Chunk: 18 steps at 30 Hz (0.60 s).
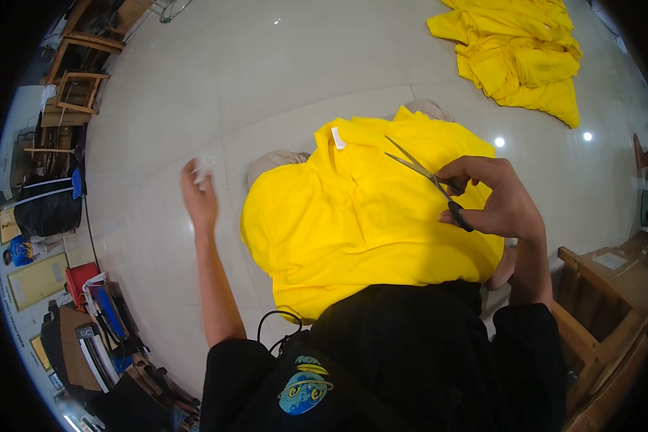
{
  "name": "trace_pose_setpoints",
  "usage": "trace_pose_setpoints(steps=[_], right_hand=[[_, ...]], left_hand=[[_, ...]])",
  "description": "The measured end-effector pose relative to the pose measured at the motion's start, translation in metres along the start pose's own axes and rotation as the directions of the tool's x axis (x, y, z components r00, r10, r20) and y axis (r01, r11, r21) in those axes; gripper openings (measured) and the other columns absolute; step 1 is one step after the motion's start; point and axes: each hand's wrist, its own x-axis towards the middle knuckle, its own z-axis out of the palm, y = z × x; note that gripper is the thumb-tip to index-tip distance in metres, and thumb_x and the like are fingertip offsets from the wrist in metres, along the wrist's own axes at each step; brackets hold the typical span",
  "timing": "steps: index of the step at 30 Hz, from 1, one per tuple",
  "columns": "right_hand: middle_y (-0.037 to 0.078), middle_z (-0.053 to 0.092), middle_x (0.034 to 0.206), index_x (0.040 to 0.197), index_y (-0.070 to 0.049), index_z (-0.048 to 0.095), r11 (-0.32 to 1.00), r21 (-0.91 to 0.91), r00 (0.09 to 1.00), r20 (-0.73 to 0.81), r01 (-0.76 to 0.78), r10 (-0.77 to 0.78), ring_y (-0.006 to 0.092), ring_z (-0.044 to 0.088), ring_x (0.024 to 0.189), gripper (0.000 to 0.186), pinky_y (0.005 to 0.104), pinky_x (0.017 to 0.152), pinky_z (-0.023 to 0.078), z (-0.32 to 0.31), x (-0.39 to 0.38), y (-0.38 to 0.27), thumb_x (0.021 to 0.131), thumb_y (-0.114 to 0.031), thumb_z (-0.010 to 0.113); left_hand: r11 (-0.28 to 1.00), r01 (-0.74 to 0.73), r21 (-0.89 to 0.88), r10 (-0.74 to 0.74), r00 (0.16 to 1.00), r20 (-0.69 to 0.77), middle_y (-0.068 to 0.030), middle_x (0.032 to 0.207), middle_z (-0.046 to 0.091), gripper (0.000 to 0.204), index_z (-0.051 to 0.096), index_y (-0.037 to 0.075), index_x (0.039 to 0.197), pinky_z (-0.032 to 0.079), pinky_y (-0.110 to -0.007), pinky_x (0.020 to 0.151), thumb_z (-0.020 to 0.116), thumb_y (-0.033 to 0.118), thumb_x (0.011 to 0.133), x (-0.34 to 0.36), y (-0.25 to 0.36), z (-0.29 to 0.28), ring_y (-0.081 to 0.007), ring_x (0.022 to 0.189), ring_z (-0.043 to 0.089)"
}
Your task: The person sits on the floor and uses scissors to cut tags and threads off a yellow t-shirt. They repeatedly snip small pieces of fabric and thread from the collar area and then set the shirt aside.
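A yellow collared shirt lies spread over my lap and knees, its collar away from me and a white label at the neck. My right hand is closed on a pair of scissors with dark handles. Their blades are parted and point to the far left, above the shirt's upper right part. Off the shirt's left side, over the floor, my left hand is raised and slightly blurred. A small whitish, see-through scrap shows at its fingertips, too smeared to name.
A heap of yellow garments lies on the pale tiled floor at the far right. Wooden furniture stands at the far left, with bags and books nearer. A wooden frame with a cardboard box is close on my right.
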Motion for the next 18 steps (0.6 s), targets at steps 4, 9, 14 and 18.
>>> trace_pose_setpoints(steps=[4, 9, 14, 18], right_hand=[[0.011, 0.082, 0.106, 0.127, -0.002, 0.081, 0.998, 0.021, 0.998, -0.045, 0.055, -0.054, 0.0233, 0.075, 0.092, 0.048, 0.0348, 0.088, 0.059, 0.012, 0.001, 0.005, 0.082, -0.008, 0.098], [0.01, 0.08, 0.102, 0.125, -0.004, 0.082, 0.996, 0.036, 0.996, -0.046, 0.076, -0.075, 0.0239, 0.074, 0.091, 0.045, 0.0354, 0.086, 0.059, 0.02, 0.008, 0.003, 0.083, -0.009, 0.097], [0.009, 0.079, 0.1, 0.125, -0.005, 0.082, 0.999, 0.018, 0.999, -0.016, 0.035, -0.035, 0.0248, 0.073, 0.09, 0.045, 0.0353, 0.087, 0.058, 0.02, 0.005, 0.006, 0.083, -0.011, 0.097], [0.009, 0.079, 0.1, 0.126, -0.006, 0.082, 1.0, -0.027, 1.0, 0.014, -0.013, 0.014, 0.0256, 0.072, 0.089, 0.045, 0.0354, 0.088, 0.058, 0.021, -0.004, 0.012, 0.084, -0.014, 0.097]], left_hand=[[0.887, -0.137, -0.44, 0.381, 0.754, 0.535, -0.0103, 0.127, 0.08, 0.022, 0.082, 0.007, 0.123, 0.056, -0.039, 0.107, 0.085, 0.013, 0.102, -0.083, 0.184, -0.005, -0.0302, 0.122, 0.073], [0.83, -0.266, -0.49, 0.547, 0.555, 0.626, -0.0074, 0.123, 0.075, 0.028, 0.084, 0.011, 0.121, 0.054, -0.043, 0.104, 0.089, 0.028, 0.099, -0.138, 0.231, 0.013, -0.0312, 0.116, 0.068], [0.801, -0.33, -0.5, 0.592, 0.565, 0.575, -0.0058, 0.118, 0.074, 0.024, 0.085, 0.013, 0.118, 0.054, -0.042, 0.097, 0.088, 0.027, 0.098, -0.147, 0.229, 0.019, -0.0291, 0.111, 0.068], [0.792, -0.385, -0.475, 0.604, 0.61, 0.513, -0.0052, 0.114, 0.073, 0.019, 0.086, 0.012, 0.113, 0.054, -0.041, 0.095, 0.089, 0.023, 0.098, -0.158, 0.23, 0.018, -0.0286, 0.107, 0.068]])
